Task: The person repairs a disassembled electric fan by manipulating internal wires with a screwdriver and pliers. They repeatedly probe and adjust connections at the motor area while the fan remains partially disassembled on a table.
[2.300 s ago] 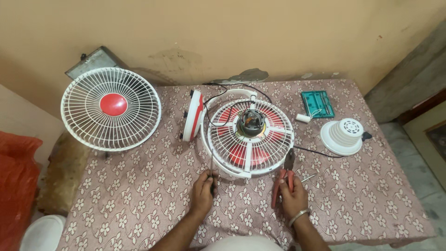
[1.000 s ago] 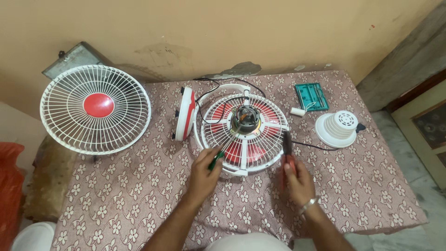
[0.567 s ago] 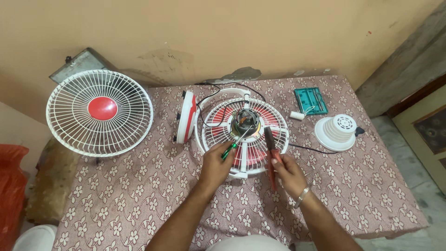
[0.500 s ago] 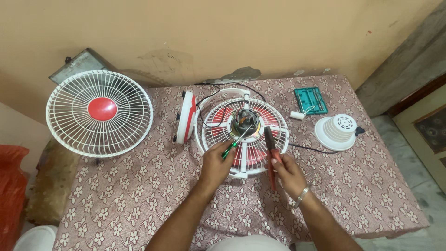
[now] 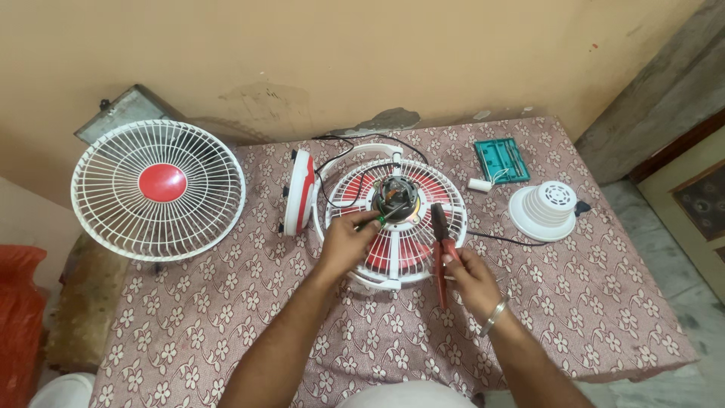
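A dismantled table fan lies spread across a worktop (image 5: 226, 332) covered in a maroon cloth with a pale floral print, set against a bare tan wall (image 5: 362, 53) with a patch of flaked plaster just above the worktop's far edge. At the centre, the rear guard (image 5: 396, 227), white-ribbed with red blades showing through, lies flat with the exposed motor (image 5: 396, 198) at its hub. The left hand (image 5: 345, 240) rests on the guard, fingers closed around a green-handled screwdriver (image 5: 371, 221) whose tip meets the motor. The right hand (image 5: 470, 273), a metal bangle at the wrist, grips red-handled pliers (image 5: 439, 245) just beside the guard's right rim, their dark nose pointing away from the person. The round front grille (image 5: 158, 190) with its red hub stands at the worktop's left edge. A red-and-white housing (image 5: 300, 192) stands on edge between grille and guard. To the right sit a white vented motor cover (image 5: 545, 211) and a teal box (image 5: 501, 159). Grey tiled floor (image 5: 680, 249) shows at far right.
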